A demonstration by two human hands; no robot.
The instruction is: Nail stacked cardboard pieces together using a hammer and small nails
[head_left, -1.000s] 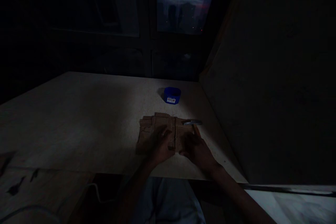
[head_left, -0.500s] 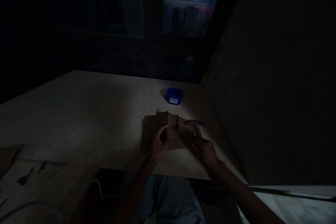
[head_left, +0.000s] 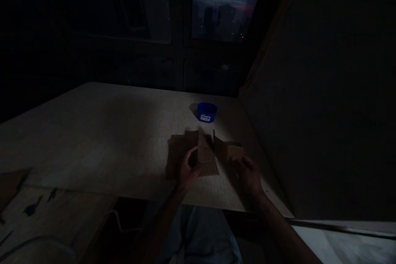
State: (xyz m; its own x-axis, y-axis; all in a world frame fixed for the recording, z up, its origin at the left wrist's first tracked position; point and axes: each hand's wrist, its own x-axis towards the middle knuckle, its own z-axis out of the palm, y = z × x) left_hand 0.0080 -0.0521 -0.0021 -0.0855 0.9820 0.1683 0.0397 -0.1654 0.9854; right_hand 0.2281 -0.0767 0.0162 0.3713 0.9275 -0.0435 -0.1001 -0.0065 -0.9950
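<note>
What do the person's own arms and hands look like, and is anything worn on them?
The left hand and right hand are both ungloved. No sleeve shows on the visible lower part of the left forearm or right forearm, and no watch can be made out. It is too dim to tell about rings or small markings.

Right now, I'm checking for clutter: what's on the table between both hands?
In the head view, a gridded brown sheet lies beside the left hand, then bare tabletop before the right hand.

White label [head_left: 205, 118] on blue tub [head_left: 211, 111] is illegible.
</note>
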